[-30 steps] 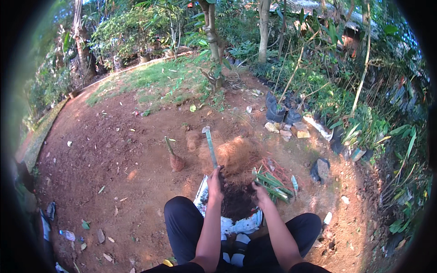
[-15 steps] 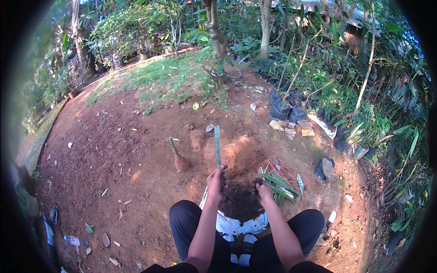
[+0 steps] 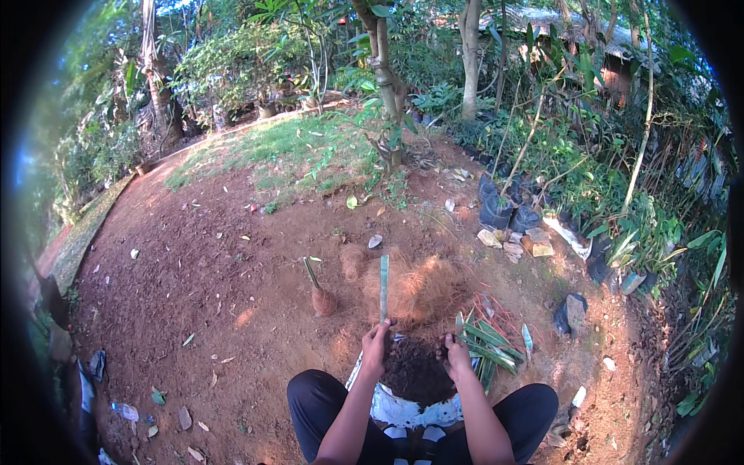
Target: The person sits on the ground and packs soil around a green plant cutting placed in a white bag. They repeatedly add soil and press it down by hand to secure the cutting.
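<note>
My left hand (image 3: 374, 350) is closed around the lower end of a long green strap-shaped leaf cutting (image 3: 384, 285), which stands upright above the fist. Below it, dark soil (image 3: 419, 373) fills a white sack-like container (image 3: 403, 408) between my knees. At the right edge of the soil is my right hand (image 3: 457, 358), its fingers curled and dirty; what they hold, if anything, is hidden. Just right of that hand lies a pile of cut green leaves (image 3: 494, 346). Beyond the container sits a heap of brown fibre (image 3: 425, 288). A fibre-wrapped ball (image 3: 325, 303) with a leaf sticking out stands to its left.
Red string (image 3: 496, 313) lies tangled beside the cut leaves. A small fibre clump (image 3: 353, 261) is farther back. Toward the right are stones (image 3: 538, 246), black plant bags (image 3: 496, 211) and a stone in dark plastic (image 3: 574, 313). A tree (image 3: 387, 93) rises at the back.
My left hand and the upright leaf cutting have come lower, nearer the soil. The whole view has shifted slightly, with the ground appearing lower and to the right.
</note>
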A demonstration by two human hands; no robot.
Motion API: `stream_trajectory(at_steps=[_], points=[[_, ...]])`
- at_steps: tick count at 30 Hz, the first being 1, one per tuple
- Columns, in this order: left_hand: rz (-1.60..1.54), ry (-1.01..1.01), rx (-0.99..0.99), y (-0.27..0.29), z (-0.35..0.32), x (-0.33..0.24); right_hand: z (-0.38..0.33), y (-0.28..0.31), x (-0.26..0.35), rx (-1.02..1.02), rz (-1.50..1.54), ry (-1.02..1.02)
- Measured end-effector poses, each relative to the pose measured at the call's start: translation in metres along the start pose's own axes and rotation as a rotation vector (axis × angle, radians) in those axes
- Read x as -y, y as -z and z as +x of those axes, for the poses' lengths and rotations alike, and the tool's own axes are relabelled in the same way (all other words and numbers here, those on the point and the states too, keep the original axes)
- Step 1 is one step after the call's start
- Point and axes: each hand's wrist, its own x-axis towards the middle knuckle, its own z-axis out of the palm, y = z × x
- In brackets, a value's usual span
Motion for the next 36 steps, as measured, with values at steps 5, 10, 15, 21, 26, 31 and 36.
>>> stream_trajectory(at_steps=[5,10,15,21,26,31,36], points=[[-0.054,0.041,0.023,-0.002,0.005,0.013,0.004,0.0,-0.005,-0.008,0.155,0.01],[-0.049,0.06,0.026,-0.001,0.008,0.022,-0.007,-0.006,-0.001,0.018,0.156,0.004],[-0.024,0.034,-0.008,0.003,0.01,0.026,-0.006,0.003,-0.001,0.054,0.253,-0.084],[0.065,0.013,0.009,0.004,0.003,0.031,-0.003,0.009,-0.008,-0.006,0.124,-0.02],[0.074,0.006,-0.003,-0.008,-0.008,0.034,-0.007,0.013,-0.003,-0.065,-0.015,0.042],[0.14,-0.021,-0.073,-0.015,-0.017,0.04,-0.005,0.026,-0.021,-0.016,0.025,0.013],[0.137,-0.068,-0.115,-0.018,-0.016,0.052,0.007,0.034,-0.04,-0.064,-0.269,0.111]])
